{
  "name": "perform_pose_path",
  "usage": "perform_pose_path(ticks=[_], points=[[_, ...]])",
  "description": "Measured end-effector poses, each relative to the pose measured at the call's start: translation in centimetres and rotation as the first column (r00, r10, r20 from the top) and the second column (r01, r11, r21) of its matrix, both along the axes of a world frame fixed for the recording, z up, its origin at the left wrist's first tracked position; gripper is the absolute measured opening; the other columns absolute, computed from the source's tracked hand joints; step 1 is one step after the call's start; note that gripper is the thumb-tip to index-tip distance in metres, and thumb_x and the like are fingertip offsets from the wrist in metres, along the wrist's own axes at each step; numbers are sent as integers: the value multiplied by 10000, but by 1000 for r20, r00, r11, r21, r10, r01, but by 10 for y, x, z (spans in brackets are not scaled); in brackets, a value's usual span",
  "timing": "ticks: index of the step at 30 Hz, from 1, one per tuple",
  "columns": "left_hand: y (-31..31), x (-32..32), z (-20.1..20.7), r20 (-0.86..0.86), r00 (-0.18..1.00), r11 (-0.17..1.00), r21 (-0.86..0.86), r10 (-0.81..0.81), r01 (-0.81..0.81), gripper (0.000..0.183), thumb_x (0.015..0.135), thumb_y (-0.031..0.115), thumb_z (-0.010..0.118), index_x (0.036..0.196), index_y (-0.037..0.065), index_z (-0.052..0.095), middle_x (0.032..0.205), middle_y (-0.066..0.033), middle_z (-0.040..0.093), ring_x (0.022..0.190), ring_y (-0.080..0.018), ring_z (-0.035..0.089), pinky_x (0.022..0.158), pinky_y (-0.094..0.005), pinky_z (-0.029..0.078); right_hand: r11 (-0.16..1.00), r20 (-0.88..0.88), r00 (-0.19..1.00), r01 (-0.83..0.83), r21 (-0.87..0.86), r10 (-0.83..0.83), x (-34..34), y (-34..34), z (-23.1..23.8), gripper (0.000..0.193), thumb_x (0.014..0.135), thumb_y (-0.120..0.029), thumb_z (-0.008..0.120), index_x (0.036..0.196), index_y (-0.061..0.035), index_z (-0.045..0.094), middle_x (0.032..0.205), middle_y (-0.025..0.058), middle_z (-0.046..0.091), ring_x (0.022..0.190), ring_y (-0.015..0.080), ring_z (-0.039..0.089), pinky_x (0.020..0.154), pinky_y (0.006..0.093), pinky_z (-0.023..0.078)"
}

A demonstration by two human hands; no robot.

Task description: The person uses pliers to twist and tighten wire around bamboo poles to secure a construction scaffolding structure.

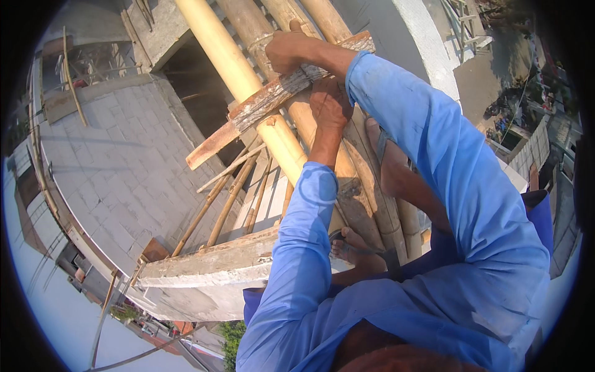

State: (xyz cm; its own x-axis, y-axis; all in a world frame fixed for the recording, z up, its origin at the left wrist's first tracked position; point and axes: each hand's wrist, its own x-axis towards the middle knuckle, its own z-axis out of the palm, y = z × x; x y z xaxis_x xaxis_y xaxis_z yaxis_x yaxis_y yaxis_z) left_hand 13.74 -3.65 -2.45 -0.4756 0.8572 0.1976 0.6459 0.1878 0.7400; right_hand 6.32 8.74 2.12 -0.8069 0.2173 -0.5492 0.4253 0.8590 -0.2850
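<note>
A rough, weathered wooden plank [263, 104] lies slantwise across several bamboo poles. One pole is thick and pale yellow [218, 53]; beside it runs a browner bamboo pole [246, 23]. My left hand [330, 104] is closed at the plank's near edge, knuckles up, over the poles. Just beyond the plank, my right hand [291, 51] is closed in a fist with the thumb raised, close to the brown pole. Whatever either hand grips is hidden by the fingers. Long blue sleeves cover both my arms.
My feet, one of them [359, 251] in a sandal strap, rest among the poles, high above the ground. A rough concrete ledge [211, 263] runs below. Thin bamboo sticks [226, 208] lean against it. At left stands a grey block wall [118, 155], beside a dark opening [207, 102].
</note>
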Motion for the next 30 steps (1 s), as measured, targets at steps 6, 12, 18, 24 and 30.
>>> perform_pose_path(ticks=[6,12,18,24,30], points=[[100,-37,22,377,924,891,-437,62,119,252,882,324,544,881,79,603,871,-97,657,688,-302,615,736,-391,494,917,-62,923,-367,157,380,10,-8,21,221,725,-136,558,865,-74,717,974,60,679,1107,218,519,1066,520,194],[77,-173,-15,920,-57,866,-385,388,-319,289,917,215,371,968,-39,499,842,-176,570,686,-290,592,539,-340,491,975,-702,679,109,-192,-215,-6,3,64,273,800,-222,549,1024,-138,680,965,102,650,905,216,619,853,475,426],[42,-169,18,865,-36,761,-460,501,-457,293,922,169,321,952,-88,460,879,-263,562,733,-367,594,550,-390,522,814,-620,549,506,-286,-560,64,-15,-18,204,762,-171,624,943,-79,646,902,134,571,860,305,579,775,380,464],[10,-150,24,840,81,739,-421,537,-526,299,925,180,351,995,-88,463,988,-271,553,895,-354,569,702,-439,494,854,-693,529,452,-259,-490,82,-40,-47,150,772,-231,618,861,-127,680,932,76,560,907,244,536,873,375,357],[-12,-136,66,703,391,804,-500,594,-324,329,895,257,451,957,-45,566,846,-141,628,686,-277,620,555,-358,497,786,-610,519,526,-325,-599,76,-47,-43,119,803,-229,601,851,-149,676,912,44,557,935,206,528,924,377,283]])
